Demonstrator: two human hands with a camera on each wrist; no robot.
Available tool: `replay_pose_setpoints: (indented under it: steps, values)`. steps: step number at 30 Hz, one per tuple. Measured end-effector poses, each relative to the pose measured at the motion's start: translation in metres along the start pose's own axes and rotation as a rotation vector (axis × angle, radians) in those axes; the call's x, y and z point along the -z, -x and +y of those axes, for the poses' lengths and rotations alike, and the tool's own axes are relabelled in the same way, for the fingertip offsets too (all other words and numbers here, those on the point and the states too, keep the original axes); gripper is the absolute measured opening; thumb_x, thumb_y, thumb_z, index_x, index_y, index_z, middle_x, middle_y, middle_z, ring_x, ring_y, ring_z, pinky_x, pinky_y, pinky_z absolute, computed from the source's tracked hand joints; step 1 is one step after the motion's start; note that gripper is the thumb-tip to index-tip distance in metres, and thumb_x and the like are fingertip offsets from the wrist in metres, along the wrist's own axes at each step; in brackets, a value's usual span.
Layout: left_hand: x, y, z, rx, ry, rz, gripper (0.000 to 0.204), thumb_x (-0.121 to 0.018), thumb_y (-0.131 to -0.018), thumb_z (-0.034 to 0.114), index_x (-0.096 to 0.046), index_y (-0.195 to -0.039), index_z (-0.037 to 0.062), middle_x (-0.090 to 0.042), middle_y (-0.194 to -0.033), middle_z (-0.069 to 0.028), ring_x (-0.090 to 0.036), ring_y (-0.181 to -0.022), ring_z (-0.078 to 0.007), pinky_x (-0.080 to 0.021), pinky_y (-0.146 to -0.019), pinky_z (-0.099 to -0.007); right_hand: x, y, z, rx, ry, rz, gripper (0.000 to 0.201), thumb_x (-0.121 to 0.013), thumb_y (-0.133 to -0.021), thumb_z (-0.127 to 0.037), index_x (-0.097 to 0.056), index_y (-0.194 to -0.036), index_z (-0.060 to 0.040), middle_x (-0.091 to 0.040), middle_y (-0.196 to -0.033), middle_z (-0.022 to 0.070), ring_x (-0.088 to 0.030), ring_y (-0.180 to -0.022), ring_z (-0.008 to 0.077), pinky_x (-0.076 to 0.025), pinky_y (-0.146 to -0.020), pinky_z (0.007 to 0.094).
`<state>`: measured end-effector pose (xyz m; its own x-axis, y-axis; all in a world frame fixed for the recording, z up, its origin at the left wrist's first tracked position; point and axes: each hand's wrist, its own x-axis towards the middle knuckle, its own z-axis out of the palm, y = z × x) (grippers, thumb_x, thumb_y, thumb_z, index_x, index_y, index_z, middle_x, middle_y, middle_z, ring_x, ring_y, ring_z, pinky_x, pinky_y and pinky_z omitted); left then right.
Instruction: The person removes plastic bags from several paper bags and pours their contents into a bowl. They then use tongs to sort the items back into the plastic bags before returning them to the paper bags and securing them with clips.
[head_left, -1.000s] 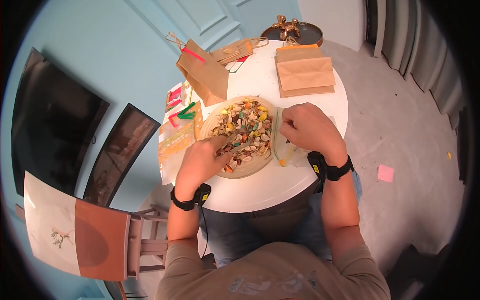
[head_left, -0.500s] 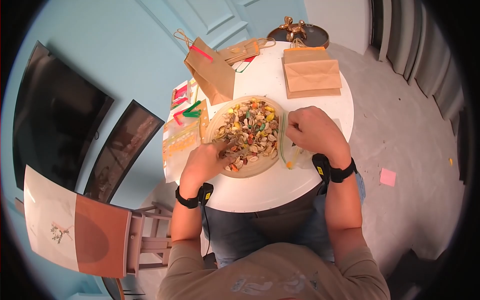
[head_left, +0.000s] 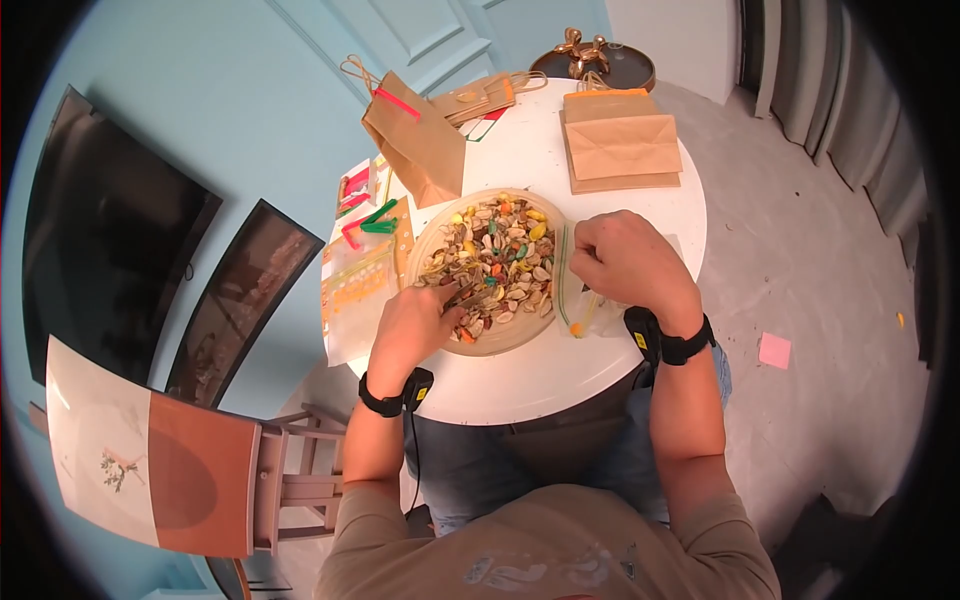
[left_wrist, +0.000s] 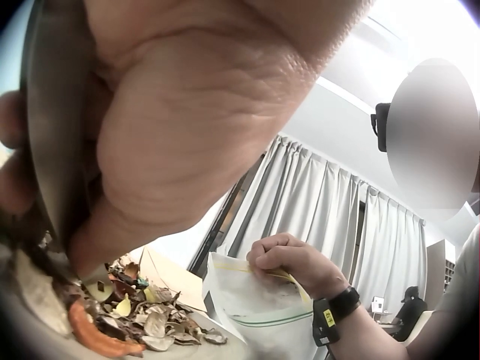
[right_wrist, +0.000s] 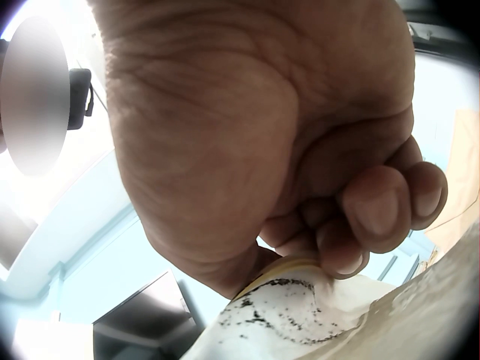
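A round beige bowl (head_left: 421, 236) holds a heap of mixed potpourri (head_left: 505, 245), with dried petals and yellow, orange and green bits. My left hand (head_left: 408, 325) is over its near left edge and grips grey metal tongs (left_wrist: 56, 127), whose tips reach into the potpourri. To the right of the bowl is a clear zip bag (left_wrist: 259, 319) with a green strip along its opening. My right hand (head_left: 632, 262) pinches the bag's rim with curled fingers and holds it upright and open. Dark specks cling to the bag's wall (right_wrist: 262, 319) in the right wrist view.
Behind the bowl stand a brown paper bag (head_left: 415, 140) and a folded-over paper bag (head_left: 625, 150) on the white round table (head_left: 510, 385). At left lie another zip bag (head_left: 362, 300) and green pipe-cleaner-like strips (head_left: 380, 220). A pink note (head_left: 774, 350) is on the floor.
The tongs' arms, spread apart a second ago, now show closer together low in the potpourri. My right hand stays at the bag's rim. The head view has shifted slightly.
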<state>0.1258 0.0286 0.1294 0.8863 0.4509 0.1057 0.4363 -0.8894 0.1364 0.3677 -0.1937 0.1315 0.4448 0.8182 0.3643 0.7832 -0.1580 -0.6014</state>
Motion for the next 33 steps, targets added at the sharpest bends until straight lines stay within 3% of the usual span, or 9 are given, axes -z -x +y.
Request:
replay_pose_setpoints:
  steps: [14,23,26,33]
  values:
    - [0.004,0.003,-0.005,0.02,-0.006,0.023,0.028,-0.084,-0.094,0.017,-0.087,-0.119,0.005,-0.076,-0.086,-0.0274,-0.077,-0.08,-0.0447,-0.061,-0.076,-0.0473,-0.002,-0.001,0.002,0.0,0.01,-0.009,0.018,-0.07,-0.087,-0.013,-0.071,-0.078,0.0035,-0.069,-0.077,0.0253,-0.069,-0.074,0.045,-0.055,-0.071,0.0519]
    - [0.026,-0.002,0.012,0.007,0.14,0.083,0.025,-0.083,-0.094,0.017,-0.086,-0.117,0.0061,-0.076,-0.089,-0.0273,-0.076,-0.083,-0.0457,-0.061,-0.076,-0.0509,-0.001,-0.001,0.005,0.018,-0.003,-0.002,0.018,-0.07,-0.087,-0.013,-0.07,-0.079,0.004,-0.069,-0.077,0.0255,-0.067,-0.074,0.0456,-0.054,-0.07,0.0516]
    - [0.035,-0.007,0.031,-0.196,0.069,0.174,0.029,-0.084,-0.097,0.014,-0.085,-0.121,-0.0014,-0.079,-0.081,-0.0224,-0.079,-0.066,-0.0276,-0.06,-0.067,-0.0395,0.001,0.0,0.005,0.014,-0.002,-0.004,0.019,-0.07,-0.087,-0.013,-0.07,-0.079,0.0042,-0.069,-0.077,0.0255,-0.067,-0.074,0.0457,-0.054,-0.07,0.0516]
    - [0.038,-0.023,0.079,-0.254,0.28,-0.002,0.035,-0.086,-0.095,0.017,-0.083,-0.126,0.0003,-0.081,-0.084,-0.0199,-0.078,-0.068,-0.0283,-0.06,-0.067,-0.0399,0.005,0.002,0.001,-0.019,-0.042,0.052,0.02,-0.068,-0.086,-0.014,-0.074,-0.078,0.0033,-0.07,-0.076,0.0256,-0.07,-0.075,0.0454,-0.056,-0.073,0.0535]
